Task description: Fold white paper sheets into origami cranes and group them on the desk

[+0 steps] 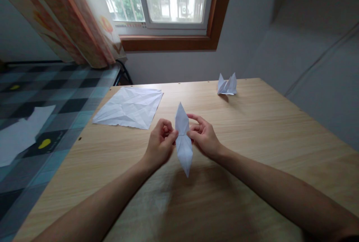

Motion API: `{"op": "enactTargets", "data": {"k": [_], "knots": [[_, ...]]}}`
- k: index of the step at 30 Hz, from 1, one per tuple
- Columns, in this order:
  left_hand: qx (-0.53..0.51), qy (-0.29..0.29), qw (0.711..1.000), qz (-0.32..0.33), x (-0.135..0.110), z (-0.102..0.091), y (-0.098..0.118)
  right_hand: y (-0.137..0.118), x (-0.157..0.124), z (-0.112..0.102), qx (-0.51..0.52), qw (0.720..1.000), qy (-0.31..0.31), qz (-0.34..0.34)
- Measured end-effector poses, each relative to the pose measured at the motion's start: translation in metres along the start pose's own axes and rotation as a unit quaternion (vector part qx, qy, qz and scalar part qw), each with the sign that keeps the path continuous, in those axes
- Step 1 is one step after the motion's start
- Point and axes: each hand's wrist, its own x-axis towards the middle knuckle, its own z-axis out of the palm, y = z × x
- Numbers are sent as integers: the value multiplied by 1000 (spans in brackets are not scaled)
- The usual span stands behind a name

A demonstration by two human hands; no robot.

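I hold a long, narrow folded white paper piece (pixel 183 141), pointed at both ends, just above the wooden table (pixel 252 141). My left hand (pixel 159 144) pinches its waist from the left, fingers closed. From the right, my right hand (pixel 203 135) pinches the same narrow middle. One tip points toward the window, the other toward me.
A creased, unfolded white square sheet (pixel 129 107) lies flat at the table's back left. A finished folded paper figure (pixel 227 85) stands at the back right. A bed with a checked cover (pixel 42 100) and loose white paper (pixel 19 133) borders the table's left side.
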Motion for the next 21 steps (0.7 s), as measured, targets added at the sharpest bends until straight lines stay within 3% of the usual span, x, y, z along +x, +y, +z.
{"op": "enactTargets", "data": {"k": [8,12,15,18,21], "knots": [[100,-18,994,27,2,-1,1,2,-2,-2,-37,999,-27,-13],[160,-42,985,39,2,0,3,3,-6,-1,-87,993,-1,-73],[210,-58,972,85,0,2,9,3,-7,-1,-140,985,16,-105],[243,-76,958,131,-2,2,12,1,-10,0,-194,971,2,-142],[233,-118,956,135,-2,0,10,-3,-14,2,-257,939,-32,-226]]}}
